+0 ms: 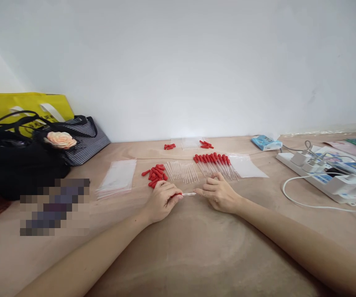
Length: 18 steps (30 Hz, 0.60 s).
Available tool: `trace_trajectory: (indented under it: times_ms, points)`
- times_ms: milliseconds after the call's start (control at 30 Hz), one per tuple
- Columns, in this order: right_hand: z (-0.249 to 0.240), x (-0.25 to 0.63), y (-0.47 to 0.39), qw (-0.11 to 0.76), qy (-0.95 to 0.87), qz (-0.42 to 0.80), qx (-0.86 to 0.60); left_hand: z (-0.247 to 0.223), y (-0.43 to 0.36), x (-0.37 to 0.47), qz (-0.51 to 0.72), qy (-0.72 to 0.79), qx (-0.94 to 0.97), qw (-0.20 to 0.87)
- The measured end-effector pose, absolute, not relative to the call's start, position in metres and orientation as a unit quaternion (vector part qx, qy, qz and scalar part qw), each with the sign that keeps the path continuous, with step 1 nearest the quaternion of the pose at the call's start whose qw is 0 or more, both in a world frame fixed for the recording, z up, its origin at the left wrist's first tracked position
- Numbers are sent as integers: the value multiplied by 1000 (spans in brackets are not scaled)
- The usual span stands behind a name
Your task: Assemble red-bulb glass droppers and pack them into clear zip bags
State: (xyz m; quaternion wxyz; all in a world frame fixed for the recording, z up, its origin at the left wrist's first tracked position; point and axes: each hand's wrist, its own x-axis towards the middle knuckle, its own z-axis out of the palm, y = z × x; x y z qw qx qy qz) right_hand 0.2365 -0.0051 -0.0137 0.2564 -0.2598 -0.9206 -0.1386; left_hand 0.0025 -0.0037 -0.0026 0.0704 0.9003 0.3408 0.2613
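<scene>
Between my hands lies a clear, thin dropper tube [189,194], roughly level, with a red rubber bulb at its left end. My left hand [162,200] pinches that bulb between thumb and forefinger, covering most of it. At the tube's other end, the fingertips of my right hand [218,193] close on the clear tip. Loose red bulbs [156,174] lie in a pile just beyond my left hand. Bare clear tubes [182,171] are spread in a row behind the gap between my hands. Past my right hand, several droppers fitted with red bulbs [212,159] lie side by side.
Clear plastic bags [117,175] are stacked at left, and another bag [248,166] lies at right. Farther back are more red bulbs [207,144]. A white power strip [329,181] with cables stands right, near a blue tissue pack [265,142]. Bags [20,165] crowd the left.
</scene>
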Motion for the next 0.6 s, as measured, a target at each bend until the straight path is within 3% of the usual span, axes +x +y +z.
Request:
trace_trajectory:
  times_ms: [233,600]
  points:
    - [-14,232,-11,272,-913,-80,-293,-2,-6,5,234,305,923,39]
    - [-10,219,-16,259,-897,117,-338,-3,-6,6,246,281,928,16]
